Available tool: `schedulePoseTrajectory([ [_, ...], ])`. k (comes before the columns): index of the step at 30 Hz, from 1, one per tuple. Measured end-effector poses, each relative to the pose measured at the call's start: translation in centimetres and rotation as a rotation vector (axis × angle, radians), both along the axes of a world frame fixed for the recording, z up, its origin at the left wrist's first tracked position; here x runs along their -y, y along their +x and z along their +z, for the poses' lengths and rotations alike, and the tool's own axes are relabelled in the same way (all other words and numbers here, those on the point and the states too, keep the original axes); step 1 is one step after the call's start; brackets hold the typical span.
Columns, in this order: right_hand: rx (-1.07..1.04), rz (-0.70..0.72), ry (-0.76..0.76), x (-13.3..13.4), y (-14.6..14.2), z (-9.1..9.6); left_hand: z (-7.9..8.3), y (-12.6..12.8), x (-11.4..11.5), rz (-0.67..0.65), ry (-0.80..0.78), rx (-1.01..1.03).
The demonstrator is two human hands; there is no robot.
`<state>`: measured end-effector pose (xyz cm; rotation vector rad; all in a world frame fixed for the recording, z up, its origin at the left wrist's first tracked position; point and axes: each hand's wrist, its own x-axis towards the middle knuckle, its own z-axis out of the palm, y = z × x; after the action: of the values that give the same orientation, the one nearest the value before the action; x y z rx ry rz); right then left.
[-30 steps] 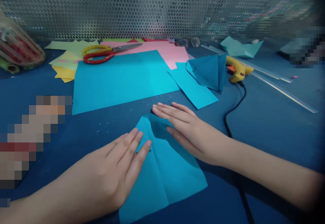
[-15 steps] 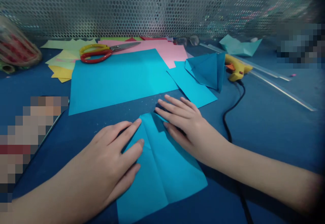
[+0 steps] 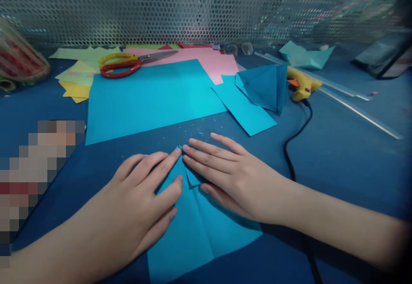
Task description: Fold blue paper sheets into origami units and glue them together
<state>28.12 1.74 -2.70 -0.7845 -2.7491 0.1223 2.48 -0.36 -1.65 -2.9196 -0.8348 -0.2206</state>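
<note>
A blue sheet of paper (image 3: pixel 193 232) lies on the table in front of me, with a crease running down its middle. Its top right corner is folded inward as a small flap that ends near the crease. My left hand (image 3: pixel 146 194) rests on the paper's left side, fingers spread, the index fingertip at the top point. Flat over the folded flap lies my right hand (image 3: pixel 225 172), its fingers stretched out toward the left fingertip. Part of the flap and the paper's right edge are hidden under that hand.
Behind my hands lie a large blue sheet (image 3: pixel 154 99), red-and-yellow scissors (image 3: pixel 120 66), a folded blue paper piece (image 3: pixel 262 86) and pink paper (image 3: pixel 206 61). A yellow glue gun (image 3: pixel 302 84) with a black cord (image 3: pixel 286 151) sits right, near clear sticks (image 3: pixel 360 114). A blurred-out device lies left.
My right hand has moved left and slightly down, pressing the top right corner flap over toward the crease. My left hand stays in nearly the same place.
</note>
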Motion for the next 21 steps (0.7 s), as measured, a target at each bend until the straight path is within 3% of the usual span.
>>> schedulePoseTrajectory([
  [21, -0.035, 0.066, -0.173, -0.7, 0.6, 0.2, 0.3, -0.3, -0.8, -0.015, -0.057, -0.033],
])
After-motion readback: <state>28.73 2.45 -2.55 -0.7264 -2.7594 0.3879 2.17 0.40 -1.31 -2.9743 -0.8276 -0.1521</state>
